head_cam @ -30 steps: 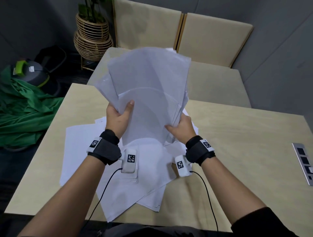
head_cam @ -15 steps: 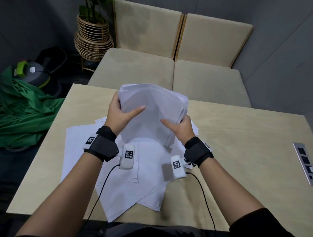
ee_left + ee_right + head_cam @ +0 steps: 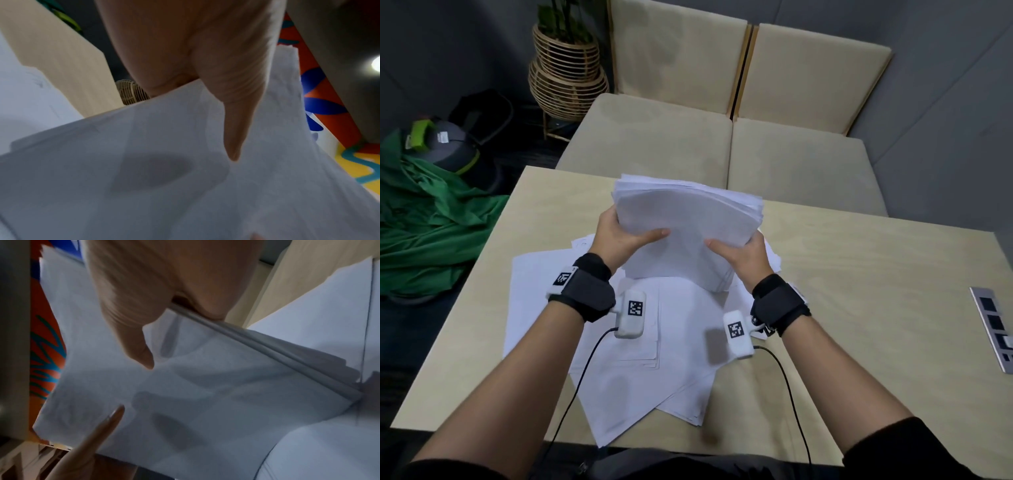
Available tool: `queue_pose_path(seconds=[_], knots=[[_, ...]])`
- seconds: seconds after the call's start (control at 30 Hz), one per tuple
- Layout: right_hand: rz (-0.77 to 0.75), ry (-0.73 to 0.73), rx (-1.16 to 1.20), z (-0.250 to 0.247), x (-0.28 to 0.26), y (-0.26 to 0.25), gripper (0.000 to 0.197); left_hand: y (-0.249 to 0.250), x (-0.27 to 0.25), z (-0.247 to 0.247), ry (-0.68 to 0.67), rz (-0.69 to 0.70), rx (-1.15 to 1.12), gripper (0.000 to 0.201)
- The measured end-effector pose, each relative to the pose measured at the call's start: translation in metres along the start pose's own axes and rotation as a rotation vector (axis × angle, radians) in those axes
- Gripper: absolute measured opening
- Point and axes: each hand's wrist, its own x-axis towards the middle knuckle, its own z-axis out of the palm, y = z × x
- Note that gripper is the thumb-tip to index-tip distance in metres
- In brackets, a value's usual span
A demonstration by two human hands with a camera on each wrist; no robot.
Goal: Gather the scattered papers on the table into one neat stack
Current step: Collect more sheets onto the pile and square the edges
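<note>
A thick bundle of white papers (image 3: 688, 222) bows forward over the table, its lower edge resting on the sheets below. My left hand (image 3: 619, 236) grips its left side, thumb across the front. My right hand (image 3: 739, 253) grips its right side, thumb on the front sheet. In the left wrist view the left hand (image 3: 205, 65) lays its thumb on the bundle (image 3: 185, 178). In the right wrist view the right hand (image 3: 144, 296) pinches the bundle (image 3: 185, 394) at its edge. More loose sheets (image 3: 592, 342) lie fanned flat on the table under my wrists.
The light wooden table (image 3: 876, 291) has a grey socket panel (image 3: 993, 325) set in at its right edge. Beige cushioned seats (image 3: 722, 144) stand beyond the far edge. A wicker plant stand (image 3: 566, 78) and green cloth (image 3: 431, 212) lie at the left on the floor.
The bundle, held upright and fanned a second ago, has dropped and bent forward with its sheets drawn together. Both hands came lower and stayed on its sides.
</note>
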Motion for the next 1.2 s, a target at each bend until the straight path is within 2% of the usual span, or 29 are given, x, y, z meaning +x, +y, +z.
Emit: queue_pose_path(seconds=[0.13,0.2,0.3,0.43,0.57,0.7,0.73,0.8,0.87,0.93,1.0,1.07,1.2], knots=[[0.053,0.009,-0.091,-0.005,0.009,0.006,0.036,-0.01,0.005,-0.009,0.034,-0.034,0.004,0.046],[0.084,-0.014,-0.132,-0.005,0.013,0.008,0.032,-0.016,0.006,-0.011,0.006,-0.07,0.048,0.043],[0.03,-0.006,-0.16,-0.002,0.014,0.003,0.03,-0.019,0.004,-0.005,-0.03,-0.086,0.077,0.044],[-0.036,-0.033,-0.069,-0.01,0.018,-0.017,0.033,-0.008,0.006,-0.016,-0.039,-0.053,0.045,0.033],[0.0,-0.131,0.068,-0.005,0.024,-0.025,0.036,-0.006,0.003,-0.02,-0.109,-0.046,0.215,0.014],[0.067,-0.075,0.147,0.007,0.037,-0.007,0.037,-0.005,0.004,-0.025,0.003,0.022,0.279,0.028],[0.111,-0.042,0.104,0.009,0.039,0.005,0.038,-0.004,0.005,-0.029,0.045,0.04,0.282,0.026],[0.287,-0.032,-0.058,0.016,0.034,0.035,0.04,-0.001,0.006,-0.039,0.126,0.082,0.252,0.01],[0.474,-0.143,-0.231,0.028,0.021,0.065,0.043,0.005,0.008,-0.049,0.203,0.139,0.246,0.008],[0.553,-0.26,-0.417,0.046,0.007,0.088,0.052,0.01,0.011,-0.059,0.273,0.171,0.219,0.008],[0.539,-0.297,-0.555,0.066,-0.002,0.102,0.058,0.014,0.012,-0.068,0.305,0.192,0.163,0.005],[0.426,-0.274,-0.686,0.085,-0.005,0.108,0.066,0.016,0.011,-0.073,0.32,0.209,0.143,0.004],[0.309,-0.314,-0.852,0.12,-0.006,0.105,0.099,0.009,0.003,-0.082,0.345,0.197,0.15,0.006]])
